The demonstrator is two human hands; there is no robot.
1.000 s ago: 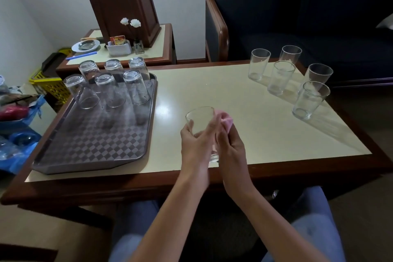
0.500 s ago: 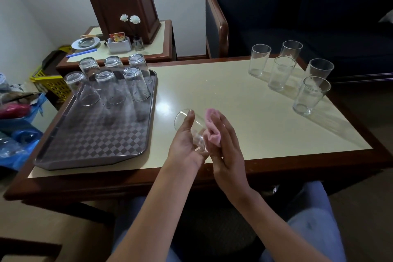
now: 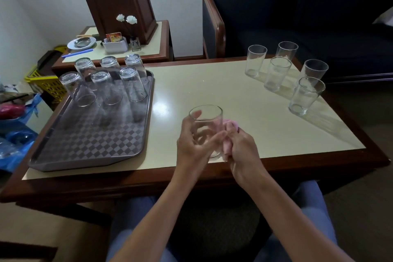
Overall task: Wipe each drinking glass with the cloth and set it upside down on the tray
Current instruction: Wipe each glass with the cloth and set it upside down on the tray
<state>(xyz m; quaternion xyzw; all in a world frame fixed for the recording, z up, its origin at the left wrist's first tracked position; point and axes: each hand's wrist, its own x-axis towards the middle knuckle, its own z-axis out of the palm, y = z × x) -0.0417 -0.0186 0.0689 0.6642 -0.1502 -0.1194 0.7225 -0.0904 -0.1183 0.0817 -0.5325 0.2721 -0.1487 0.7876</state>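
Note:
My left hand grips a clear drinking glass, rim up, over the near edge of the cream table. My right hand holds a pink cloth bunched against the glass's right side. A checkered grey tray lies at the left with several glasses upside down along its far end. Several upright glasses stand at the table's far right.
A dark armchair stands behind the table at the right. A side table at the back left bears a wooden box, a plate, a white holder and flowers. A yellow basket and blue bags lie at the left.
The glass was tipped on its side half a second ago; now it stands rim up again in my left hand, with the cloth back against its right side.

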